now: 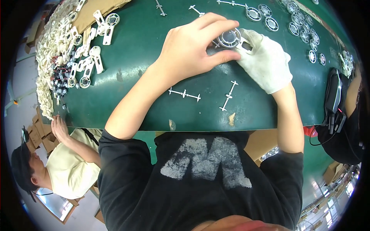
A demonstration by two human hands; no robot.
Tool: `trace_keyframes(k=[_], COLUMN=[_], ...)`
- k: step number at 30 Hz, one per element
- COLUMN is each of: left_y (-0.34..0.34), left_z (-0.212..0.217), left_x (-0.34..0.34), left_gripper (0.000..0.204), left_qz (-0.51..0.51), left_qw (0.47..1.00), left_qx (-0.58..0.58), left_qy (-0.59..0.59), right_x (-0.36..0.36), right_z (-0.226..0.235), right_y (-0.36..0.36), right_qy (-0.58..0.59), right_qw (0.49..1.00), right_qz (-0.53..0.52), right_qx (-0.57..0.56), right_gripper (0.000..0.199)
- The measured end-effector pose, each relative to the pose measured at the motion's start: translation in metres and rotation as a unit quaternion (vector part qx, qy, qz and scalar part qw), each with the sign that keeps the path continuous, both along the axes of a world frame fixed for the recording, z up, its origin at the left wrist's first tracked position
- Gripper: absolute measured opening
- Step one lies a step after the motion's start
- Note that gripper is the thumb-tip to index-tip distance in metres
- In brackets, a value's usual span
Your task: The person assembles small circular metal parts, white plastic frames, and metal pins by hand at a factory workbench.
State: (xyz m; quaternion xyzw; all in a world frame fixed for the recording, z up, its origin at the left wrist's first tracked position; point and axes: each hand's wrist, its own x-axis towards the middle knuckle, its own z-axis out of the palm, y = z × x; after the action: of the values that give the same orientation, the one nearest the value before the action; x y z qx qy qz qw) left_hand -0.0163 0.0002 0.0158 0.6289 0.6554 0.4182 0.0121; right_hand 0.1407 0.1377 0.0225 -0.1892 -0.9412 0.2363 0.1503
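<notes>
Above the green table, both my hands are on one piece that looks like a small hand-fan body, with a silver-rimmed round grille point(229, 37) at its head. My bare left hand point(194, 46) curls its fingers and thumb around the rim of the grille. In a white glove, my right hand point(266, 59) grips the white handle point(244, 46) from the right, its fingertips partly hidden behind the piece. Below my hands lie two thin white plastic sprues, a left one point(184, 94) and a right one point(229, 96).
White handled pieces point(88, 69) and a large heap of white parts point(50, 54) cover the table's left side. Loose round grilles point(271, 24) are spread at the far right. A black pouch point(334, 90) lies at the right edge. Another person point(69, 161) works at the left.
</notes>
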Motion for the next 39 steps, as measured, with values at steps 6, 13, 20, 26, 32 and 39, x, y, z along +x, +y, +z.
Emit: trace_keyframes(k=[6, 13, 20, 26, 32, 39], left_y=[0.005, 0.004, 0.003, 0.002, 0.007, 0.048], left_z=[-0.009, -0.009, 0.001, -0.013, -0.007, 0.017], left_x=[-0.009, -0.007, -0.002, 0.010, -0.002, -0.099], left_gripper=[0.052, 0.053, 0.063, 0.035, 0.024, 0.031], left_qz=[-0.066, -0.089, -0.147, -0.177, -0.149, 0.092], left_qw=[0.995, 0.993, 0.988, 0.900, 0.919, 0.900], left_qx=[0.016, 0.012, 0.017, -0.026, -0.031, -0.004], left_qy=[-0.073, -0.071, -0.054, -0.398, -0.363, -0.427], right_x=[0.000, 0.003, 0.004, 0.008, 0.001, -0.002], right_z=[0.013, 0.020, 0.029, 0.009, 0.005, 0.003], right_y=[-0.006, -0.002, 0.003, -0.004, -0.014, 0.001], right_qy=[-0.007, -0.021, -0.229, -0.061, -0.032, 0.138], right_qw=[1.000, 0.990, 0.855, 0.948, 0.971, 0.968], right_qz=[-0.002, -0.010, 0.019, 0.041, 0.013, -0.105], right_qx=[-0.005, -0.140, -0.466, -0.311, -0.236, -0.183], right_gripper=[0.030, 0.028, 0.035, 0.037, 0.035, 0.047])
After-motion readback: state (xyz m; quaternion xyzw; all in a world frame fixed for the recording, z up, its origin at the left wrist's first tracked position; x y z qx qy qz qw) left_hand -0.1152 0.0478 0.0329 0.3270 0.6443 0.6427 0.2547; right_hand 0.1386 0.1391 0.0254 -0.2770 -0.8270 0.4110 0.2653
